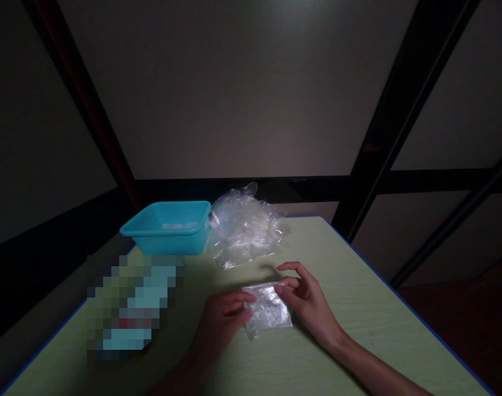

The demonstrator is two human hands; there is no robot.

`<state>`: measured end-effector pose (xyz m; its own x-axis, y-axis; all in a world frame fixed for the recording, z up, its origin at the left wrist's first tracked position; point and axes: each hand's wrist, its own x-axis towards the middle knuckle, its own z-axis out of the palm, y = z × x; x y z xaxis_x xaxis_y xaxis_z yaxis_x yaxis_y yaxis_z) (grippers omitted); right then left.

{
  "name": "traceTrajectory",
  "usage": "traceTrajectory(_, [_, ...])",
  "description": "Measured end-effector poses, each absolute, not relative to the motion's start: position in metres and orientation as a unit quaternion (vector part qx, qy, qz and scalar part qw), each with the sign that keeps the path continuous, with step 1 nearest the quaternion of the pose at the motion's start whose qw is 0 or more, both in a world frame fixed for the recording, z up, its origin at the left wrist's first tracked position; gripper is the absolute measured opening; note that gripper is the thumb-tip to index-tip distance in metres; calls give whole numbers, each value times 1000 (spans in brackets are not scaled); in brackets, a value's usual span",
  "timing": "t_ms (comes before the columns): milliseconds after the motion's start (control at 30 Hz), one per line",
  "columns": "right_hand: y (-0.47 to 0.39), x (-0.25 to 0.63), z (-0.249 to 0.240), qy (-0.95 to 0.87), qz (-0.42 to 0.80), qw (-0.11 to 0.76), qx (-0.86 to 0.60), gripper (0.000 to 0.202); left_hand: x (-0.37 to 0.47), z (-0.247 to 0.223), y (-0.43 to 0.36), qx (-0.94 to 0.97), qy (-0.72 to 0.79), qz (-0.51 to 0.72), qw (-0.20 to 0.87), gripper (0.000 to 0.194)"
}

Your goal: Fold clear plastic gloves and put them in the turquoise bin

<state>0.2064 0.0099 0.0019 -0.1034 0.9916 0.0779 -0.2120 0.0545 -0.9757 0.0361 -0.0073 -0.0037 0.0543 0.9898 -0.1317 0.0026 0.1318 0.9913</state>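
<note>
Table (358, 308): pale green top w/ blue edge trim. Tub (168, 226), far left: turquoise, whitish patch inside. Heap of plastic bags (244, 228), far ctr: clear, white glare streaks. Small bag (268, 309), near ctr: clear, crinkly silver sheen. Wall (242, 88): dull grey-beige; frame bars (389, 110) black, left one reddish.

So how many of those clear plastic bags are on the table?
1 is plainly separate: the small clear bag held flat between the left hand and right hand. Beside the blue tub lies a crumpled pile of clear bags; how many it holds cannot be told.
</note>
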Motion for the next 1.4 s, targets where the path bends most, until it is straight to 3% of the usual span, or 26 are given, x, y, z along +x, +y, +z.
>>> traceTrajectory(467, [11,213,-1,-481,566,537,-400,37,36,-5,-7,458,485,461,585,39])
traceTrajectory(667, [13,212,-3,-491,633,520,-295,38,36,-5,-4,432,483,480,592,40])
traceTrajectory(767, [15,212,-4,-494,662,498,-265,26,35,-6,-3,435,480,483,590,41])
traceTrajectory(933, [16,212,-7,-502,648,484,-307,15,36,0,-4,434,482,483,589,40])
traceTrajectory(1233, [16,213,-8,-507,612,486,-363,26,36,-1,-4,497,483,479,539,19])
traceTrajectory(1400, [17,215,-10,-515,623,472,-352,28,33,-6,-3,553,496,439,505,25])
